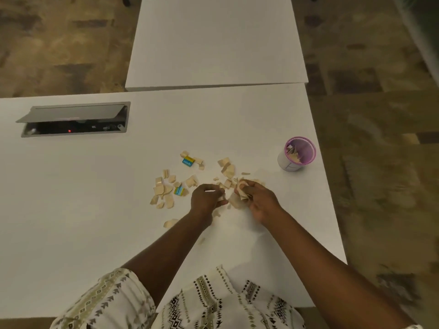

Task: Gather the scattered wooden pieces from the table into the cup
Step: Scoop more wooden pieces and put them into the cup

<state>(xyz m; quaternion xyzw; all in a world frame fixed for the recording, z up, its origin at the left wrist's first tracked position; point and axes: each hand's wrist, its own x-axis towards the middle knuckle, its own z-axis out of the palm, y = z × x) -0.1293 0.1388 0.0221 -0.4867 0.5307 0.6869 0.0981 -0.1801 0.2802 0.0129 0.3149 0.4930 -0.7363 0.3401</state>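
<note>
Several pale wooden pieces lie scattered over the middle of the white table, in a left cluster and a right cluster. A purple-rimmed cup stands near the table's right edge with several pieces inside. My right hand is closed around a few wooden pieces. Close beside it, my left hand pinches a piece against the table. Both hands sit just below the right cluster, well left of and nearer than the cup.
Two small blue-and-yellow blocks lie among the pieces. An open cable hatch is set in the table at far left. A second white table abuts the far edge. Patterned carpet lies beyond the right edge.
</note>
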